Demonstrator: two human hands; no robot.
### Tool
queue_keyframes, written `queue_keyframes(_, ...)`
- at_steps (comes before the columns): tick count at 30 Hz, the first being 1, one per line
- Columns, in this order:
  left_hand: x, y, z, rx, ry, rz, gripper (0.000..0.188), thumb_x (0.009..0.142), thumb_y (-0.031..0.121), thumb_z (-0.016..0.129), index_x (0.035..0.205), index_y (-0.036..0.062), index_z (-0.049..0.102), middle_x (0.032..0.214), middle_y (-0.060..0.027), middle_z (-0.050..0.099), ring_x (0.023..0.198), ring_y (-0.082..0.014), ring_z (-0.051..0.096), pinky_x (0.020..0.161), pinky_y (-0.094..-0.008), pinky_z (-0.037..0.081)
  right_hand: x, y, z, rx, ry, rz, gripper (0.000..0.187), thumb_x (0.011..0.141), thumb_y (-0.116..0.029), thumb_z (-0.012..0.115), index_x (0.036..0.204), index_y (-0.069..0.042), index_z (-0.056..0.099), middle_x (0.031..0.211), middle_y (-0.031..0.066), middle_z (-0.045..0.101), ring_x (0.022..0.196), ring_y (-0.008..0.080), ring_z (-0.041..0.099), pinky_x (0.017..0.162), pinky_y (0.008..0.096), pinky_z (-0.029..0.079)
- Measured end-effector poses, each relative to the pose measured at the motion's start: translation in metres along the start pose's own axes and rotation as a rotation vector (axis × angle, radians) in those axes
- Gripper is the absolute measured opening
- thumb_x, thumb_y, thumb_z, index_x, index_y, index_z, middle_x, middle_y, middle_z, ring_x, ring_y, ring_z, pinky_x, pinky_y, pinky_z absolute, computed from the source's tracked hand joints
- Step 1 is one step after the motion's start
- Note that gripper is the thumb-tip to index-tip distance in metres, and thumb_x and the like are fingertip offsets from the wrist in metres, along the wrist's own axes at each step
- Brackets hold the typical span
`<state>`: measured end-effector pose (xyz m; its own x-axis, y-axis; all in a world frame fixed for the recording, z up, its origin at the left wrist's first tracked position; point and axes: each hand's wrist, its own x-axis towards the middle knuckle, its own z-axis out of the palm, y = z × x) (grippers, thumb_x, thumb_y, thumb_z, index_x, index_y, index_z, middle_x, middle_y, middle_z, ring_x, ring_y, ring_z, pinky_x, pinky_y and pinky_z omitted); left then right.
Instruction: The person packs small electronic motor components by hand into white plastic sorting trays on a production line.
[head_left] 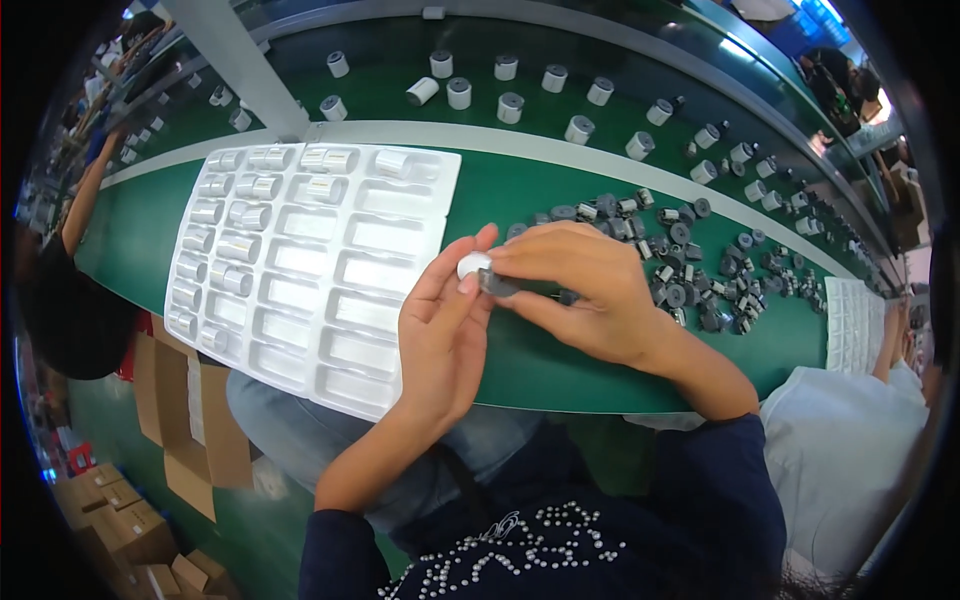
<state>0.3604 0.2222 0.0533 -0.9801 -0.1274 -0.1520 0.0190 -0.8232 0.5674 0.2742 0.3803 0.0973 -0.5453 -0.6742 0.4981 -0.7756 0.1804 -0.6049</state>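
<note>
My left hand [440,335] is closed round a small white cylindrical part [473,264], its fingers pointing up. From the right, my right hand [595,285] pinches a dark grey part [496,284] right against the white one; whether the two are joined I cannot tell. Just left of my hands lies a white plastic tray [330,215] with rows of oblong compartments. White cylinders [238,247] sit in its left columns and a few at the top, while many compartments on the right hold nothing. Behind my right hand spreads a heap of dark grey and metallic parts [680,255].
Beyond a pale rail [590,155] runs a green belt with several white cylinders [510,108] standing on it. A metal post [240,65] rises behind the tray. Another white tray [850,320] and a person in a light shirt [850,450] are at right. Cardboard boxes [130,530] sit lower left.
</note>
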Motion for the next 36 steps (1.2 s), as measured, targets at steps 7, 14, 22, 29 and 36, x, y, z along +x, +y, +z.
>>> queue_keyframes(7,-0.001,-0.008,-0.003,0.163,-0.070,0.024,0.051,0.090,-0.006,0.062,0.136,-0.0042,0.043,0.147,-0.0224,0.045,0.131,-0.0275,0.050,0.113,-0.0384,0.040,-0.009,-0.009,0.011,-0.038,0.018,-0.099,0.039,0.074,-0.007,0.076,0.111,-0.005,0.067,0.109,0.0092,0.066,0.096,0.0288,0.067,0.082,0.0379,0.056)
queue_keyframes(14,0.005,0.001,0.006,0.235,-0.006,-0.139,0.052,0.096,0.007,0.061,0.142,-0.0022,0.039,0.141,-0.0196,0.049,0.127,-0.0270,0.052,0.104,-0.0345,0.045,-0.006,-0.001,0.000,0.003,-0.102,0.015,0.038,0.079,-0.010,0.073,0.114,-0.003,0.062,0.104,0.0136,0.061,0.097,0.0317,0.063,0.079,0.0393,0.054)
queue_keyframes(22,0.118,0.077,-0.030,2.006,-0.193,0.823,0.039,0.091,0.012,0.062,0.129,0.0060,0.061,0.138,-0.0182,0.055,0.126,-0.0390,0.051,0.108,-0.0468,0.039,0.074,0.195,-0.061,-0.460,0.214,0.324,0.032,0.076,-0.019,0.075,0.100,0.001,0.070,0.096,0.0173,0.066,0.091,0.0338,0.066,0.082,0.0397,0.053)
queue_keyframes(29,0.122,0.085,-0.055,1.970,-0.278,0.755,0.030,0.088,0.006,0.063,0.117,0.0023,0.064,0.122,-0.0173,0.062,0.112,-0.0362,0.057,0.096,-0.0468,0.045,0.088,0.212,-0.074,-0.295,0.001,0.537,0.038,0.068,-0.022,0.082,0.099,-0.001,0.075,0.097,0.0170,0.073,0.092,0.0298,0.071,0.085,0.0361,0.056)
queue_keyframes(36,0.124,0.084,-0.055,1.721,-0.172,0.700,0.029,0.091,0.006,0.063,0.119,0.0005,0.062,0.110,-0.0162,0.060,0.101,-0.0348,0.059,0.086,-0.0365,0.050,0.091,0.204,-0.088,-0.499,-0.203,0.457,0.038,0.072,-0.018,0.079,0.104,-0.001,0.073,0.098,0.0167,0.072,0.089,0.0279,0.070,0.084,0.0367,0.055)
